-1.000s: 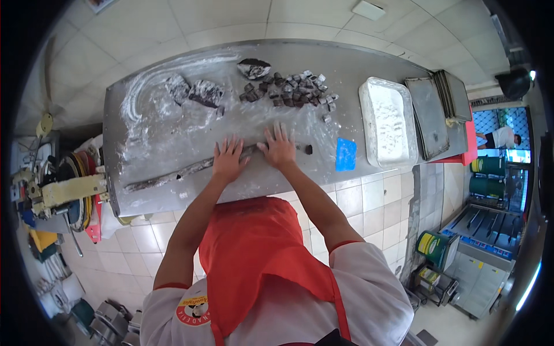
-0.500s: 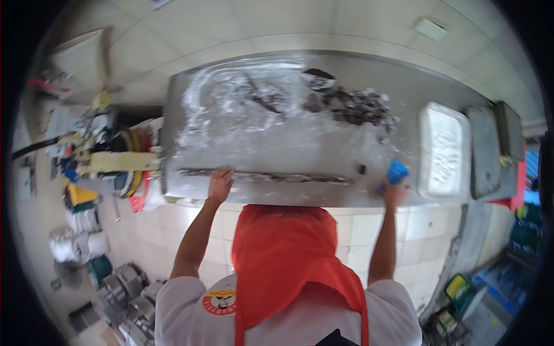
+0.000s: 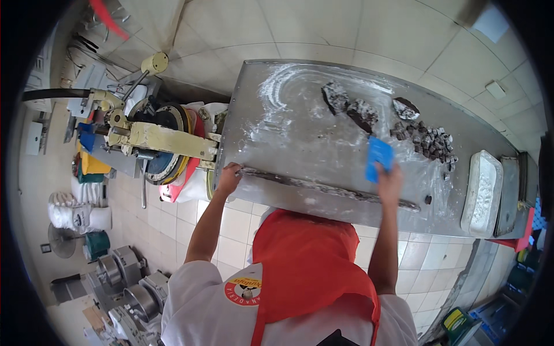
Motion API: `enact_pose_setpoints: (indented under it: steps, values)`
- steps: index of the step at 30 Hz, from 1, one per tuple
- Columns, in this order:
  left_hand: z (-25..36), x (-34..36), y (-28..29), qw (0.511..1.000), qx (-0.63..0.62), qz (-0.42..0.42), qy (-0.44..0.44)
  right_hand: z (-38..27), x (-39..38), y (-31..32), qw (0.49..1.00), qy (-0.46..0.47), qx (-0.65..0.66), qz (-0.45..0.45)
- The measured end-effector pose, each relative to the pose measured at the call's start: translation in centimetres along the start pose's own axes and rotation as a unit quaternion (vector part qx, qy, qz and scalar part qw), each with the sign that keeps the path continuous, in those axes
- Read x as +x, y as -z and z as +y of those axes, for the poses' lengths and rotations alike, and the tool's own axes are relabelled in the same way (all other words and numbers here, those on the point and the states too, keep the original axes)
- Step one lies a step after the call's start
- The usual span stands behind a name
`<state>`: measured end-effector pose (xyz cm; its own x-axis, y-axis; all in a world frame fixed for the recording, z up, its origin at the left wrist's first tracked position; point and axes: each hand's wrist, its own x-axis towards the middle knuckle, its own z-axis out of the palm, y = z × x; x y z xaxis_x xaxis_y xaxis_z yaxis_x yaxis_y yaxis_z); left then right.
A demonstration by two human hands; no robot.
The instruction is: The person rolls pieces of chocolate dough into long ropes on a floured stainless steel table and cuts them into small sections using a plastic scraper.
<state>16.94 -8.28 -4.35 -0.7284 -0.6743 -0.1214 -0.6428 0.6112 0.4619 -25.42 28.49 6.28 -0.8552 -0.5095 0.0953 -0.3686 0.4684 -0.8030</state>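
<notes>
Cream-coloured machine (image 3: 173, 141): standing close against the left end of the steel worktable (image 3: 300, 150)
Dark dough lumps (image 3: 363, 114): 3, floury, toward the far side; 2 side by side, 1 farther right
Cut dark pieces (image 3: 427, 141): clustered just nearer than the rightmost lump
Single dark piece (image 3: 428, 200): just beside the rope's right end, apart from it
White-powder tray (image 3: 478, 232): at the table's right, beside dark metal trays (image 3: 508, 199)
Dark dough rope (image 3: 323, 186): lying long and thin along the near side, partly hidden by the right wrist
Left hand (image 3: 229, 177): at the rope's left end, with fingers bent together; cannot tell whether pinching it
Right hand (image 3: 389, 181): reaching forward across the rope, blurred, with fingers clasping the blue scraper (image 3: 379, 157) by its near edge
Scraper contact with table: cannot tell
</notes>
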Motion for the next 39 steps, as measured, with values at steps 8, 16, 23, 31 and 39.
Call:
enact_pose_setpoints:
  steps: [8,16,23,31,39]
  values:
    - [-1.9,1.2,1.2,0.975,-0.22,0.004,0.042,-6.9,1.6,-22.0,0.953,0.006,-0.277,-0.123]
    - [-2.2,2.1,2.0,0.959,-0.274,-0.033,0.061,-24.0,-14.0,-33.0,0.953,-0.099,-0.146,-0.246]
    - [-3.7,2.4,0.3,0.967,-0.25,-0.037,0.025,-23.2,-16.3,-36.1,0.951,-0.051,-0.194,-0.236]
    - [-2.7,3.6,1.7,0.983,-0.172,-0.062,-0.034,-20.1,-17.3,-37.3,0.956,0.02,-0.188,-0.223]
    - [-0.9,4.7,4.0,0.983,0.001,-0.148,-0.113,-21.5,-17.3,-34.5,0.955,-0.05,-0.21,-0.204]
